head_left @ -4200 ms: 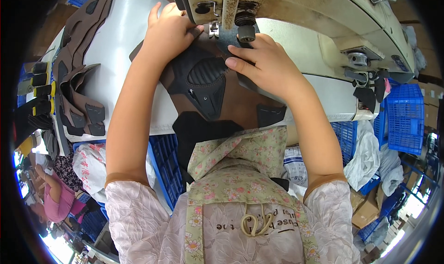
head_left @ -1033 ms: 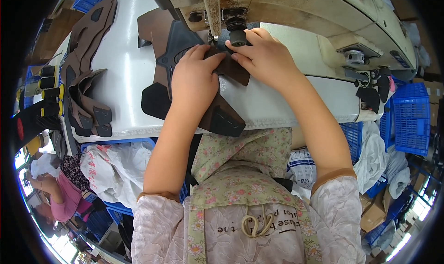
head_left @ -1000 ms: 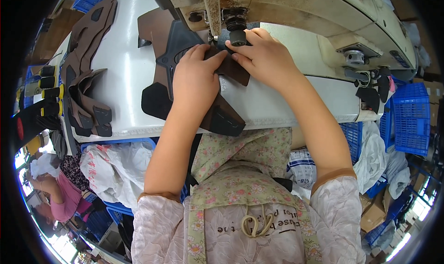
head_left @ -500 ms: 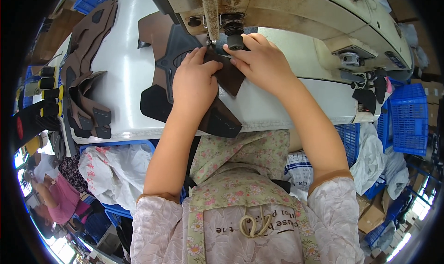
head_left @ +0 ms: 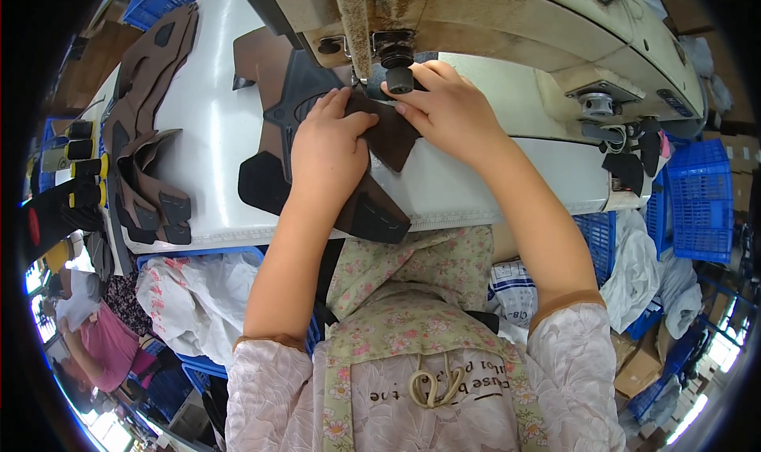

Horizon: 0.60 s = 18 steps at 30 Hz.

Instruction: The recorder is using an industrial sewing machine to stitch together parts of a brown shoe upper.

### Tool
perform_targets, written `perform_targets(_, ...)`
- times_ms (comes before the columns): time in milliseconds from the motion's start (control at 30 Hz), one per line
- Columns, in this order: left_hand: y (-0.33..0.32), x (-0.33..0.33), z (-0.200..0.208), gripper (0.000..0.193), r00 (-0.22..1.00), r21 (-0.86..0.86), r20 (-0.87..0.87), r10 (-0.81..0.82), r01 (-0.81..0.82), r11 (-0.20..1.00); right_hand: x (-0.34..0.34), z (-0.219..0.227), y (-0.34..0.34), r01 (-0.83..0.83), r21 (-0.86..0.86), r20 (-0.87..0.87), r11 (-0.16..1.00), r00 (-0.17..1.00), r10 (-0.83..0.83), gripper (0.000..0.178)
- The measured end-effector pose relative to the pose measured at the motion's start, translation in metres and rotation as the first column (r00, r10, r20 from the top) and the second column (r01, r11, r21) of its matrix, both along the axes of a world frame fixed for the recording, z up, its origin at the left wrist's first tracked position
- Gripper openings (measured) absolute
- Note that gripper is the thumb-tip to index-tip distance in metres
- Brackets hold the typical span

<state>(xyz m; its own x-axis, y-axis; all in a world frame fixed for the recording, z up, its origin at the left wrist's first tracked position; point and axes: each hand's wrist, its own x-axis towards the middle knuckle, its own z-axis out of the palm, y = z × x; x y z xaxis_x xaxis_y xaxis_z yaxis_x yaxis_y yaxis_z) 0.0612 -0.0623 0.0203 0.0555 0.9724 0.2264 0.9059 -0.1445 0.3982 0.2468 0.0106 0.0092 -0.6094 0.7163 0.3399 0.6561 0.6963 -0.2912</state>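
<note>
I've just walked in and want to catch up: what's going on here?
A person has both bare hands at the front of a cream-coloured metal sewing machine. The left hand lies on a flat brown-and-black workpiece with several arms. The right hand is at its right side, close under the machine; whether it pinches or only presses is hard to tell. The workpiece lies on a glossy white table, with a stack of similar brown pieces to the left.
</note>
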Motion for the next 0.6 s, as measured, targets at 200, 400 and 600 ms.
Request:
perform_targets(200,0.001,-0.001,-0.001,0.037,1.0,0.016,0.005,0.014,-0.014,1.0,-0.001,-0.002,-0.001,-0.01,0.044,-0.026,0.999,1.0,0.011,0.025)
perform_targets(400,0.005,-0.003,-0.001,0.037,0.999,0.011,0.037,0.017,-0.018,1.0,-0.002,-0.007,0.001,-0.012,0.069,-0.036,0.998,0.999,0.014,0.026)
perform_targets(600,0.01,-0.006,0.001,0.038,0.999,-0.004,0.051,0.016,-0.016,1.0,-0.005,-0.008,0.001,0.002,0.096,-0.028,0.995,1.0,0.001,0.027)
